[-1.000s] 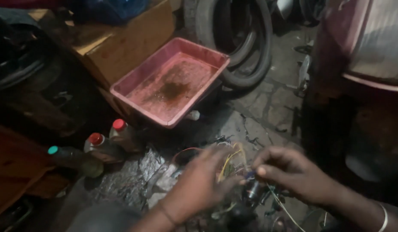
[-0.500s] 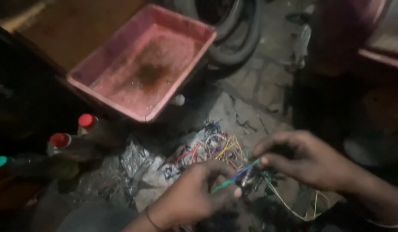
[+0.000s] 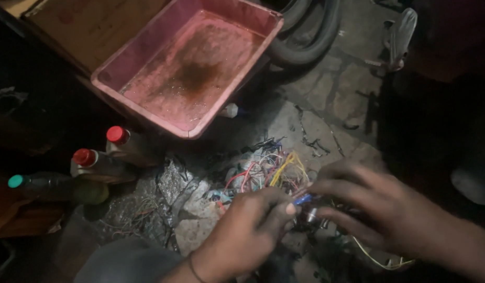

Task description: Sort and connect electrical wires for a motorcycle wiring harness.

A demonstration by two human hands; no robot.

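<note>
A tangle of coloured wires (image 3: 268,173) in yellow, red, blue and white lies on the dark stone floor. My left hand (image 3: 247,230) pinches a small blue wire end (image 3: 302,199) between thumb and fingers. Facing it from the right, my right hand (image 3: 378,209) has its fingers curled around the same bunch, over a small metal connector (image 3: 311,215). The two hands almost touch above the bundle. A thin yellow wire (image 3: 373,259) trails out below the right hand.
A dirty red plastic tray (image 3: 148,89) sits tilted at the upper left, with black tyres (image 3: 310,42) behind it. Two red-capped bottles (image 3: 90,160) and a green-capped bottle (image 3: 54,186) lie at the left. Crumpled foil (image 3: 169,183) lies by the wires.
The view has dropped and shifted, so the tray sits higher in frame. My hands have stayed on the wire bundle, with the left one now pinching the blue end closer to the right.
</note>
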